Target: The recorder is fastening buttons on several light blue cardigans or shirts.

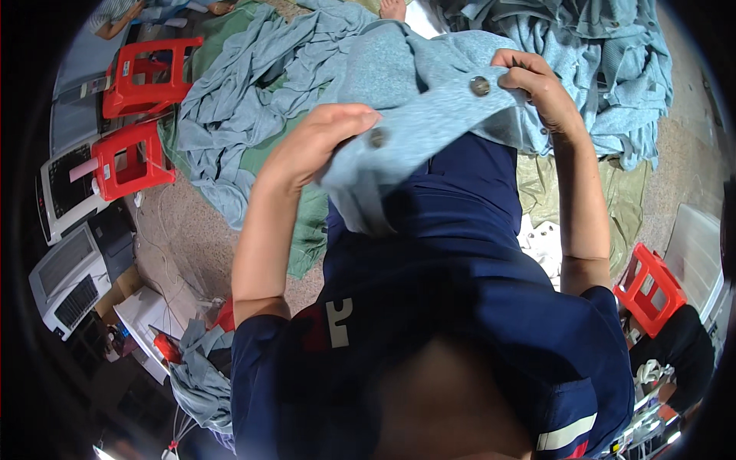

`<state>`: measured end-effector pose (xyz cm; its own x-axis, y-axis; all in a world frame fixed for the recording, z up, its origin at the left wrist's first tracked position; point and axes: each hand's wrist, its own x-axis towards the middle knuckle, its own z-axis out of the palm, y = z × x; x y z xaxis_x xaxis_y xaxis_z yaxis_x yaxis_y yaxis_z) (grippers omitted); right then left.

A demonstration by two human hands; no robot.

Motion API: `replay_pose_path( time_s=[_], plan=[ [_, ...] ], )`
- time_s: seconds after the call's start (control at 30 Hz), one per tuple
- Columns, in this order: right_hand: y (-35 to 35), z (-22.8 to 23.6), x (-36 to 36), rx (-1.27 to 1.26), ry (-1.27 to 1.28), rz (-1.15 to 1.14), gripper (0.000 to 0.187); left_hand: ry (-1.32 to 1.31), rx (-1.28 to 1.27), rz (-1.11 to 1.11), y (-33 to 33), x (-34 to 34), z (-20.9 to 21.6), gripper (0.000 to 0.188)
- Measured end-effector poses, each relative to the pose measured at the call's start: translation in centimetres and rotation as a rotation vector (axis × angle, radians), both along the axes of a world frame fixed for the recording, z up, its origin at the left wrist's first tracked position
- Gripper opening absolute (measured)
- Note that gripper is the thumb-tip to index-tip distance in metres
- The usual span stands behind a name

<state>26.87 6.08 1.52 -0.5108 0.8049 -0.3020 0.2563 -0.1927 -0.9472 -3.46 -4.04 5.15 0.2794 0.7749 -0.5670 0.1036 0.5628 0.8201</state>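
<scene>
A light blue knitted garment (429, 123) is stretched across my lap, with a band running between my two hands. On the band sit two dark round buttons, a right button (480, 86) and a slightly blurred left button (376, 138). My left hand (310, 142) grips the band's left end, thumb on top and the other fingers hidden beneath the cloth. The right end is pinched by my right hand (540, 88), close beside the right button. The rest of the garment drapes away over my knees.
Heaped blue garments (261, 92) lie on green sheeting (307, 238) at the left, with another pile (629, 100) at the right. Two red stools (146, 77) stand at the far left near white machines (73, 276). Another red stool (652, 291) is at the right. Another person's arm (115, 27) shows top left.
</scene>
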Motion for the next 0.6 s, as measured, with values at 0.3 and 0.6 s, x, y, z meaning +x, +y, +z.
replay_pose_path(
  time_s=[0.3, 0.6],
  plan=[
    [0.2, -4.1, 2.3, 0.105, -0.185, 0.003, 0.012, 0.712, 0.853, 0.129, -2.0, 5.8, -2.2, 0.029],
    [0.1, -4.7, 2.3, 0.163, -0.206, 0.028, 0.012, 0.412, 0.395, -0.051, -2.3, 6.2, -8.6, 0.029]
  ],
)
